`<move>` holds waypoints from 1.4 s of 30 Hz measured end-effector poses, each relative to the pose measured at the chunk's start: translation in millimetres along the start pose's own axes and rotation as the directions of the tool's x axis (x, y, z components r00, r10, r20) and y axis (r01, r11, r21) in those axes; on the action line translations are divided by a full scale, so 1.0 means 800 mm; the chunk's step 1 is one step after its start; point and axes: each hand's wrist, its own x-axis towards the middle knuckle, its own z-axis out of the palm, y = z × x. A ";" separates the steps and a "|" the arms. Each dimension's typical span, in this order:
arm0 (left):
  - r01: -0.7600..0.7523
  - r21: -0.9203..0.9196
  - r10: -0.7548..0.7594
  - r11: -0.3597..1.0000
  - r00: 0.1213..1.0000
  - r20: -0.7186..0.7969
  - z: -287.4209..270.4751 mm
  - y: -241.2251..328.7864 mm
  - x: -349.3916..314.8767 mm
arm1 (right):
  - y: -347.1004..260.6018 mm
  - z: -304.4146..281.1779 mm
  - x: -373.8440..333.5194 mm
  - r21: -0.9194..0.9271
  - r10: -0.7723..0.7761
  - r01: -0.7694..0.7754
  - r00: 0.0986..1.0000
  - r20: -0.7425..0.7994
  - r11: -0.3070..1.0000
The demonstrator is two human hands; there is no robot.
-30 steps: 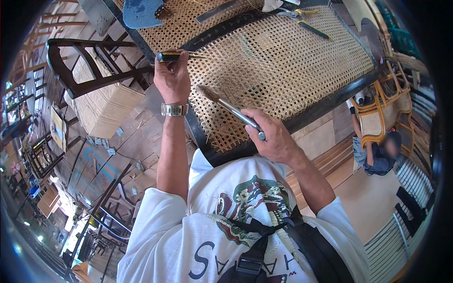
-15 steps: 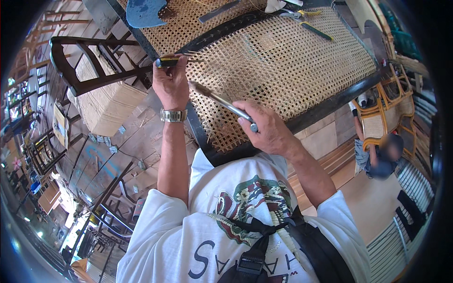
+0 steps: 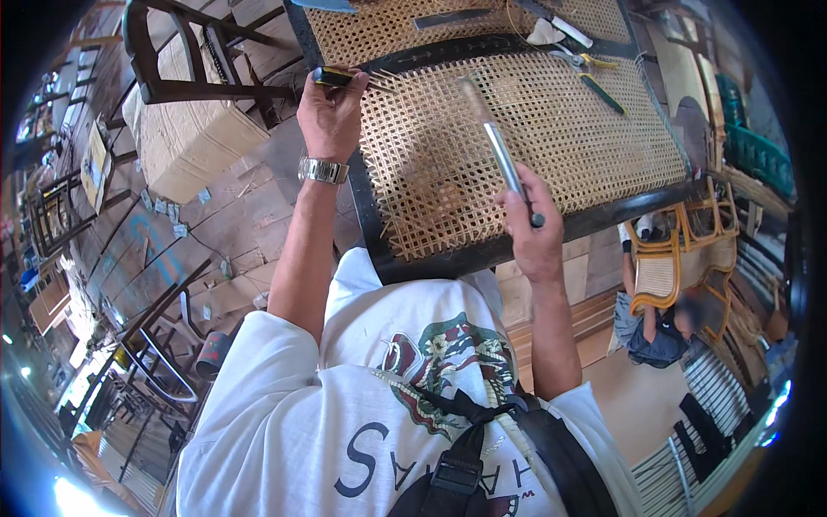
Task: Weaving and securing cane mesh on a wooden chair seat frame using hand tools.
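My left hand (image 3: 332, 121) is closed around a tool with a black-and-yellow handle (image 3: 331, 77). It is at the left edge of a woven cane panel (image 3: 517, 146), beside loose cane ends (image 3: 381, 81); the tool's tip cannot be made out among them. My right hand (image 3: 536, 224) grips a rod-like tool with a shiny metal shaft (image 3: 501, 155) by its dark-tipped end. The tool slants up over the panel, and its dull brown far end is blurred. A black frame (image 3: 482, 260) borders the panel, its near edge against my shirt.
On the panel's far side lie pliers with yellow handles (image 3: 594, 61), a green-handled tool (image 3: 603, 93) and a flat dark strip (image 3: 452, 18). A dark wooden chair frame (image 3: 198, 90) rests on a cardboard box (image 3: 202, 142) at left. At right, a person (image 3: 655, 336) sits by rattan chairs (image 3: 659, 280).
The rod-like tool has swung up and away from the left hand, its shaft now steeper; my right hand has moved right. My left hand stays at the panel's left edge with its tool.
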 end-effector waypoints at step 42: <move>0.035 -0.098 -0.006 0.995 0.959 0.284 0.006 0.050 -0.089 | -0.019 0.018 -0.101 -0.120 -0.049 0.085 0.960 0.277 0.989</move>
